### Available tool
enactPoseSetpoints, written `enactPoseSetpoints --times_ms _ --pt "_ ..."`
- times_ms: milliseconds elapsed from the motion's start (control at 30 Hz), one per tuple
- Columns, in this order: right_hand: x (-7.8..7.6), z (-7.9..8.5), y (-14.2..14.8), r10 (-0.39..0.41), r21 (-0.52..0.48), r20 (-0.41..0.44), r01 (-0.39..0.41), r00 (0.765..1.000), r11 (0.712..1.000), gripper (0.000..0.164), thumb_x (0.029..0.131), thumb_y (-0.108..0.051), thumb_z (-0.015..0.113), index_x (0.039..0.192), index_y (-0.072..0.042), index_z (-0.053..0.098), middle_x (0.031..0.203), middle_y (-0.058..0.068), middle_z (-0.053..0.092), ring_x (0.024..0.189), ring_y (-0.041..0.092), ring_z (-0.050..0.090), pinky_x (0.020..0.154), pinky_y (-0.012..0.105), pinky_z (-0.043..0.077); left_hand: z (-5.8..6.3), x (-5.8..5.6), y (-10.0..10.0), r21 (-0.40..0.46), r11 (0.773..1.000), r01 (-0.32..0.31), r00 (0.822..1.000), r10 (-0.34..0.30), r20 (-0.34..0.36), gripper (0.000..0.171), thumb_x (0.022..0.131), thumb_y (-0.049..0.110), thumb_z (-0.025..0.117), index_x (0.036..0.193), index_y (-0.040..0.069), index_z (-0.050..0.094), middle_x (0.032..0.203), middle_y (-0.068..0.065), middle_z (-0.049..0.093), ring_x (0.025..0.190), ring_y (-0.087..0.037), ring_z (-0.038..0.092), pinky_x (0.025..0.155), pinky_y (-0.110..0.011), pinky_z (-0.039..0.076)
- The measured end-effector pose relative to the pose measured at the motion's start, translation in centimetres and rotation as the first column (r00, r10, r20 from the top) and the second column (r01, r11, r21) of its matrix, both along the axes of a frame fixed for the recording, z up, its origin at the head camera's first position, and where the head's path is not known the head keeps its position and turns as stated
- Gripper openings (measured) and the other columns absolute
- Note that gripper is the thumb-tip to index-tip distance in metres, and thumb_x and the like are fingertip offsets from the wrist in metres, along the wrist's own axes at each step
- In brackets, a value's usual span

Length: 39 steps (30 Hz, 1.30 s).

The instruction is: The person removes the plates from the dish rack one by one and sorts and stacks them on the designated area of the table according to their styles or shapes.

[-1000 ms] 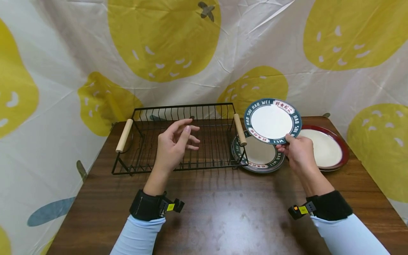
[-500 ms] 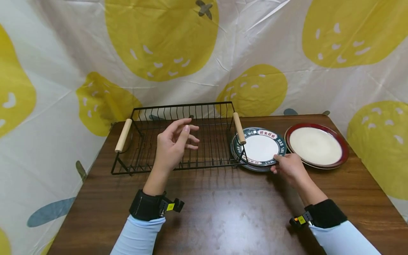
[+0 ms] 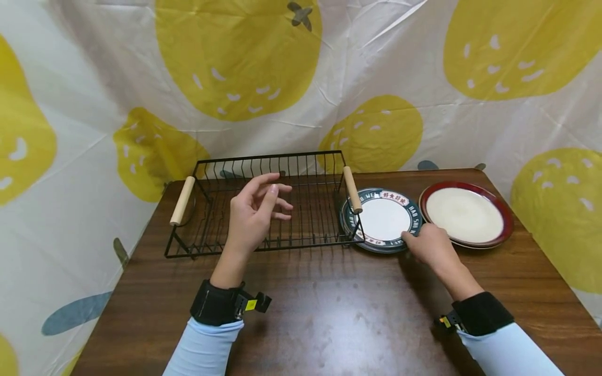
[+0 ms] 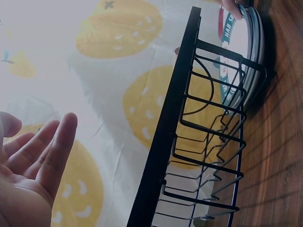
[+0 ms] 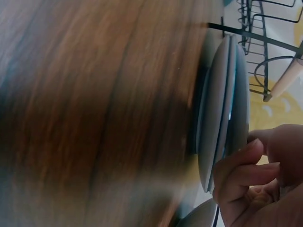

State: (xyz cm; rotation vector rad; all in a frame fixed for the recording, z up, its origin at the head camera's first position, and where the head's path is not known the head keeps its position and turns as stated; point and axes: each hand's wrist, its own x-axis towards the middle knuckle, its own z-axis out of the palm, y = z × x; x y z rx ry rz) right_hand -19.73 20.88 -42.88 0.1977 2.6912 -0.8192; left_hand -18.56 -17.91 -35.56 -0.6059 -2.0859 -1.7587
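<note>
My right hand (image 3: 430,245) is at the front right rim of the top green-rimmed plate (image 3: 384,219), thumb on the rim and fingers curled at the edge. That plate lies on a stack of similar plates (image 5: 218,109); the right wrist view shows a narrow gap beneath its near edge. In the head view my curled fingers are mostly hidden. My left hand (image 3: 254,214) hovers over the black wire dish rack (image 3: 310,243), fingers loosely bent and holding nothing.
Right of the stack lie red-rimmed cream plates (image 3: 465,214), one on another. The rack has wooden handles (image 3: 182,201) at both ends, and its right end overlaps the stack in view. A fruit-patterned cloth (image 3: 263,136) hangs behind the wooden table (image 3: 329,313).
My right hand has brought the green-rimmed plate down and left onto the stack. In the last half second the plate barely moved, while the hand turned slightly. The left hand stayed put.
</note>
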Motion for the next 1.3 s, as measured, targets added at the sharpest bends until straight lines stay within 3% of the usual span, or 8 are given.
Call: enactPoseSetpoints --times_ms 133,400,567,667,833,1033,1100,1300 --pt "0.1 -0.4 0.0 0.042 0.081 -0.028 -0.040 0.999 0.996 0.053 0.109 -0.042 0.050 0.100 0.006 0.069 0.074 0.012 0.062 0.068 0.025 0.061 0.057 0.032 0.048 0.0 0.1 0.0 -0.003 1.000 0.004 1.000 -0.004 0.005 0.032 0.113 0.012 0.051 0.141 -0.001 0.059 0.119 -0.028 0.076 0.082 -0.030 0.078 0.068 -0.036 0.069" --pt "0.3 -0.7 -0.4 0.073 0.186 -0.166 -0.042 0.983 0.982 0.057 0.111 -0.044 0.048 0.091 0.004 0.073 0.072 0.012 0.058 0.067 0.026 0.057 0.056 0.032 0.044 0.0 0.2 -0.1 -0.025 1.000 -0.005 1.000 0.005 0.007 0.031 0.112 0.012 0.051 0.140 -0.001 0.060 0.119 -0.025 0.076 0.082 -0.027 0.079 0.067 -0.035 0.069" --pt "0.5 1.4 -1.0 0.068 0.170 -0.244 -0.027 0.967 0.985 0.055 0.111 -0.044 0.048 0.094 0.002 0.073 0.073 0.013 0.061 0.068 0.027 0.056 0.055 0.032 0.043 -0.2 0.2 -0.3 -0.074 0.995 -0.064 0.998 0.063 -0.022 0.029 0.111 0.010 0.053 0.137 -0.001 0.063 0.118 -0.023 0.077 0.085 -0.030 0.079 0.070 -0.031 0.068" --pt "0.9 3.4 -1.8 0.080 0.178 -0.361 -0.016 0.929 0.984 0.053 0.111 -0.044 0.048 0.105 0.003 0.073 0.083 0.018 0.070 0.073 0.031 0.061 0.058 0.040 0.050 -0.4 0.2 -0.5 -0.171 0.973 -0.158 0.986 0.147 -0.075 0.028 0.111 0.011 0.055 0.134 0.000 0.066 0.116 -0.019 0.078 0.089 -0.031 0.079 0.073 -0.029 0.068" --pt "1.8 6.7 -4.1 0.153 0.202 -0.540 -0.049 0.827 0.978 0.057 0.113 -0.046 0.044 0.121 0.004 0.070 0.115 0.026 0.074 0.104 0.044 0.068 0.087 0.062 0.058 -0.5 0.4 -0.8 -0.363 0.865 -0.346 0.936 0.290 -0.199 0.028 0.109 0.014 0.058 0.131 0.001 0.070 0.115 -0.015 0.079 0.089 -0.028 0.077 0.071 -0.037 0.066" --pt "2.7 8.7 -7.1 0.299 0.261 -0.598 -0.171 0.743 0.950 0.058 0.115 -0.043 0.041 0.141 0.005 0.059 0.159 0.026 0.047 0.148 0.048 0.042 0.126 0.067 0.033 -0.5 0.6 -0.8 -0.569 0.693 -0.443 0.896 0.338 -0.286 0.036 0.109 0.021 0.059 0.137 0.000 0.067 0.130 -0.020 0.074 0.122 -0.038 0.068 0.099 -0.051 0.062" --pt "2.7 8.9 -7.9 0.345 0.311 -0.576 -0.191 0.741 0.931 0.063 0.115 -0.048 0.038 0.153 0.002 0.051 0.172 0.023 0.031 0.159 0.047 0.028 0.132 0.068 0.019 -0.7 0.6 -0.7 -0.625 0.637 -0.451 0.892 0.337 -0.300 0.040 0.109 0.024 0.059 0.142 0.000 0.064 0.138 -0.021 0.070 0.134 -0.041 0.061 0.106 -0.055 0.059" --pt "2.6 8.7 -9.2 0.396 0.390 -0.415 -0.233 0.819 0.891 0.080 0.111 -0.067 0.023 0.172 -0.015 0.016 0.182 0.006 -0.008 0.168 0.037 -0.010 0.133 0.070 -0.004 -0.9 0.9 -0.6 -0.796 0.419 -0.438 0.889 0.332 -0.315 0.068 0.108 0.050 0.059 0.158 0.007 0.049 0.163 -0.022 0.049 0.154 -0.044 0.041 0.124 -0.059 0.044"
